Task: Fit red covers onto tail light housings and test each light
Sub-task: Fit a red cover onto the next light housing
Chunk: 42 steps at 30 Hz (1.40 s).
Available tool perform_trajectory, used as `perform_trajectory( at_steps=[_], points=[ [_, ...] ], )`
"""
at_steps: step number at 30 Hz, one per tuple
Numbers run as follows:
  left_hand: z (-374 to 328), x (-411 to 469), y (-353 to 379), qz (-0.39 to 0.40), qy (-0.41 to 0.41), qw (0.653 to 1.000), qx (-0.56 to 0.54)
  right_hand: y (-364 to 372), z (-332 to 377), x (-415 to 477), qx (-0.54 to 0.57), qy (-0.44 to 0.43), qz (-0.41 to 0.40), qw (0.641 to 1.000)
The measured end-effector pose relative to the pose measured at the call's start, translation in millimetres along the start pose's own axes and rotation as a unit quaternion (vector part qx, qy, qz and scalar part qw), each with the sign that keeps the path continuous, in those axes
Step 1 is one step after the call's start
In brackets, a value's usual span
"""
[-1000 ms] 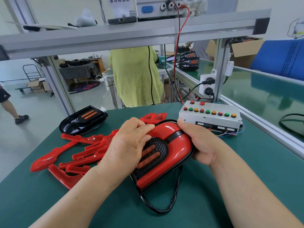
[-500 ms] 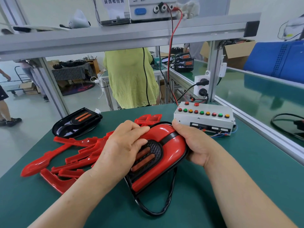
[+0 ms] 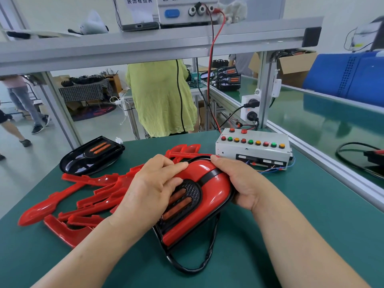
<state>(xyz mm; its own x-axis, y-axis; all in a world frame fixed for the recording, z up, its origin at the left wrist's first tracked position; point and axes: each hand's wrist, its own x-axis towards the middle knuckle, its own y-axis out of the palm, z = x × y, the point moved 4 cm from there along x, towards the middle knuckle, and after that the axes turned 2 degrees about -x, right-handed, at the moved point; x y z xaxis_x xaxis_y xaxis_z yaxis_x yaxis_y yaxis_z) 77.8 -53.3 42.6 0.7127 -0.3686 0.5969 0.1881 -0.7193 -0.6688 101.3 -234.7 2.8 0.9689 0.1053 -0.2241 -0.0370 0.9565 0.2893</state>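
Pressure from both hands bears on the tail light housing (image 3: 160, 235), which lies on the green table (image 3: 291, 235) in the near middle. Its long axis runs from near left to far right. The red cover (image 3: 209, 188) sits on top and a black cable (image 3: 187, 267) loops off the near end. The right hand (image 3: 239, 183) grips the far right edge, fingers curled round the rim. The left hand (image 3: 149, 188) lies across the cover, fingers pressing down without wrapping it. The cover looks close to seated. The test box (image 3: 253, 148) stands just beyond the right hand, so that hand is nearer its buttons. Loose covers (image 3: 89, 194) lie to the left.
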Motion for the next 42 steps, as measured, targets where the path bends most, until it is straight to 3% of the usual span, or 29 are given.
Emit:
perform_trajectory(
  at_steps=[13, 42],
  points=[
    [-1.6, -0.8, -1.1, 0.009, -0.039, 0.999, -0.012, 2.8, -0.4, -1.5, -0.023, -0.016, 0.046, 0.999],
    [4.8, 1.8, -4.4, 0.024, -0.056, 0.997, -0.036, -0.2, -4.6, 3.8, 0.019, 0.007, 0.046, 0.999]
  ],
)
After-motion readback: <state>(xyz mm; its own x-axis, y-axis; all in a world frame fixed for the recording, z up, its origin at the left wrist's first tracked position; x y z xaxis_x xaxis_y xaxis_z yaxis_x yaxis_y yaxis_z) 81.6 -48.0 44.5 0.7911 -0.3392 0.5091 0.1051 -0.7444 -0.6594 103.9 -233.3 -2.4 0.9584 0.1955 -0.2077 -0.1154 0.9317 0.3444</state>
